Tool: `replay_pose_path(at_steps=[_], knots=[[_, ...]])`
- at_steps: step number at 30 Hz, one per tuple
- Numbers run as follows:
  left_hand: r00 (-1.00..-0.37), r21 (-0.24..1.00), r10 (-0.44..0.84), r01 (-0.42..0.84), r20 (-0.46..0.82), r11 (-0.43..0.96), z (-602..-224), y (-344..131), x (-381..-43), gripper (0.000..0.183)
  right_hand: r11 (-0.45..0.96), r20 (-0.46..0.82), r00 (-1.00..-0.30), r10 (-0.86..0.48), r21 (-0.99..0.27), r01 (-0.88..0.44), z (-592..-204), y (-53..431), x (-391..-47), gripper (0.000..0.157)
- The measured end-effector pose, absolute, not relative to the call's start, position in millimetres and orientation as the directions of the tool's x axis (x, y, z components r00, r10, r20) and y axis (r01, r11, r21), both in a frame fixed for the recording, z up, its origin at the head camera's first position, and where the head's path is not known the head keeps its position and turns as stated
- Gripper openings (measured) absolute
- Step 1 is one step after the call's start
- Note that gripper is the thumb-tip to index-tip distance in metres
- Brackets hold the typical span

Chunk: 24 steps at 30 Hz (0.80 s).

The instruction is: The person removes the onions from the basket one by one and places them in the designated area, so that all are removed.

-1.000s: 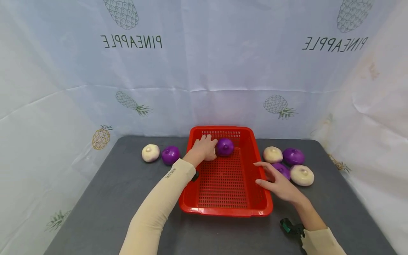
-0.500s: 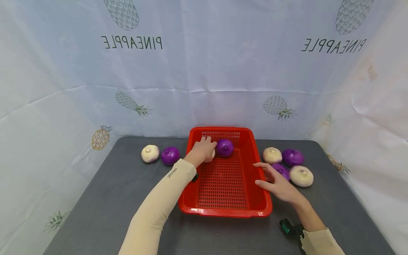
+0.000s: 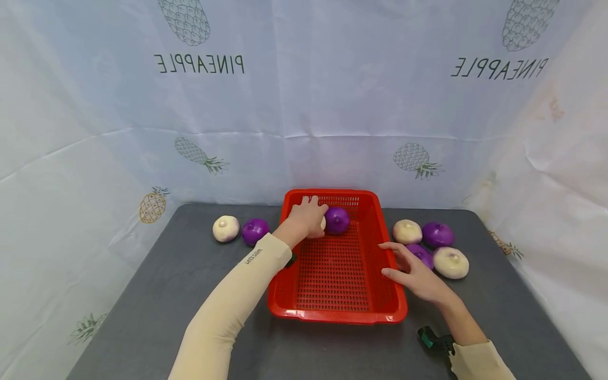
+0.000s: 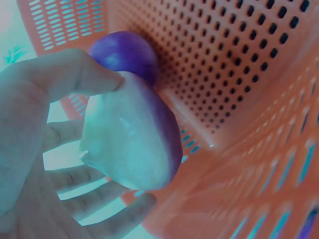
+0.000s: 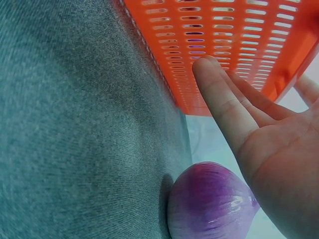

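Inside the red plastic basket [image 3: 332, 274], my left hand [image 3: 304, 220] grips a white-and-purple turnip [image 4: 130, 132]. In the left wrist view the thumb lies over its pale side, and the other fingers are spread behind. A purple onion [image 3: 337, 220] sits right beside it near the back of the basket. My right hand [image 3: 410, 269] holds the basket's right rim, with thumb and index finger over the edge. The right wrist view has other fingers [image 5: 222, 94] along the perforated outer wall, a purple onion [image 5: 212, 201] lying below them.
On the grey table [image 3: 190, 301], a white turnip [image 3: 226, 228] and a purple onion [image 3: 255, 231] lie left of the basket. Right of it cluster a white turnip [image 3: 407, 231], a purple onion [image 3: 438, 234] and others. A pineapple-print curtain [image 3: 332, 105] hangs behind.
My left hand has shifted slightly right and back, still gripping the turnip beside the purple onion. The right hand has stayed at the basket's rim.
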<state>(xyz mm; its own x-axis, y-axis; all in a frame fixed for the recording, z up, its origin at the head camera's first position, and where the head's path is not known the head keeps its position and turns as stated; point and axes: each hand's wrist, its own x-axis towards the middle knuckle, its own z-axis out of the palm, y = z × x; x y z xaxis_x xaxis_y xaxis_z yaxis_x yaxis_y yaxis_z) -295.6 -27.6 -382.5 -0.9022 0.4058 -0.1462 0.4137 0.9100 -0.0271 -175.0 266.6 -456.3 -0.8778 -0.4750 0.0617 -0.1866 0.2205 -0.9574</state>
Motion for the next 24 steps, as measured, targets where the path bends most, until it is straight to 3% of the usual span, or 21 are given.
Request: replay_pose_path(at_steps=[17,24], knots=[[-0.884,0.012,0.466,0.467,0.021,0.884,-333,-52,-272,0.055,0.227,0.06,-0.88,-0.471,-0.956,-0.187,-456,266,-176,0.056],[-0.866,0.011,0.485,0.49,0.12,0.872,-319,-71,-255,0.058,0.217,0.06,-0.878,-0.476,-0.959,-0.184,-456,267,-176,0.056]])
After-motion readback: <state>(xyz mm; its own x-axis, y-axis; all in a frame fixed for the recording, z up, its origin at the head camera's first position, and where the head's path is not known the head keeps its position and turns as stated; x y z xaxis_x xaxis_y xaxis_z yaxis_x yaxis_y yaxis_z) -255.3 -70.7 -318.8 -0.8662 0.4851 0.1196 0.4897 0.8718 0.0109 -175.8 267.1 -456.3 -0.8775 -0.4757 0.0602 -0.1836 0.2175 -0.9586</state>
